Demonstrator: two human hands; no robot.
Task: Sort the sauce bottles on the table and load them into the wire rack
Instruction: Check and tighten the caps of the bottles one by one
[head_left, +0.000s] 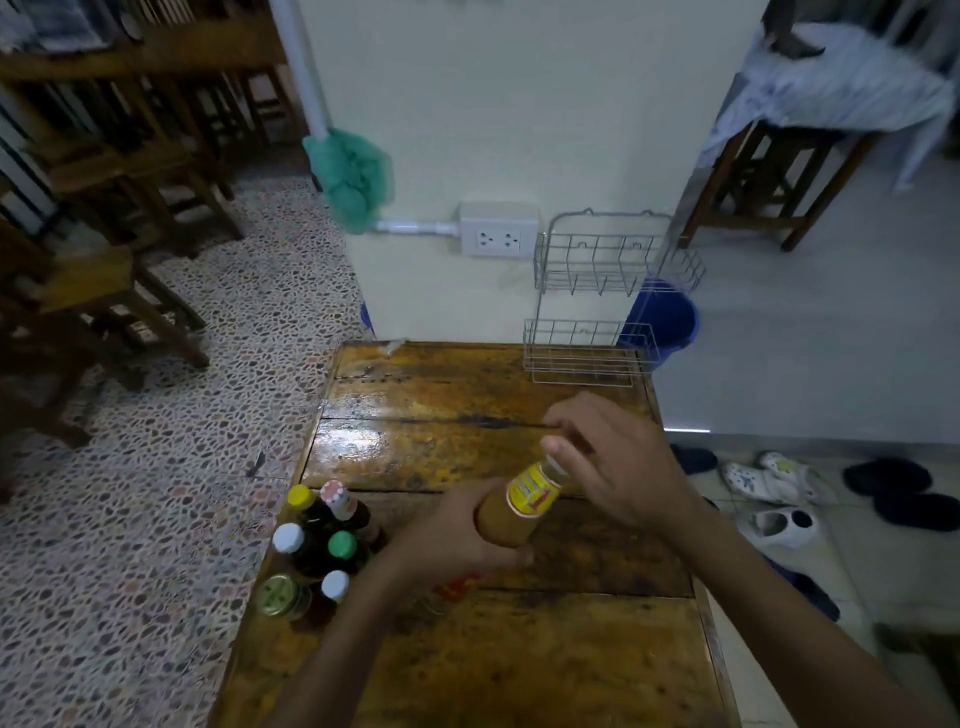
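- Head view: the wire rack (597, 306) stands at the table's far edge, about one o'clock from the hands; both tiers look bare, so loading has seemingly not begun.
- The left hand (447, 540) is wrapped round the base of an orange sauce bottle (514, 506), held tilted above the table (519, 665) centre.
- The right hand (618, 467) curls its fingers round the bottle's cap end.
- At nine o'clock from the hands, a cluster of capped bottles (317, 551) waits near the table's left edge, unsorted as far as I can judge.
- Nearly everything remains: this bottle, then the cluster.
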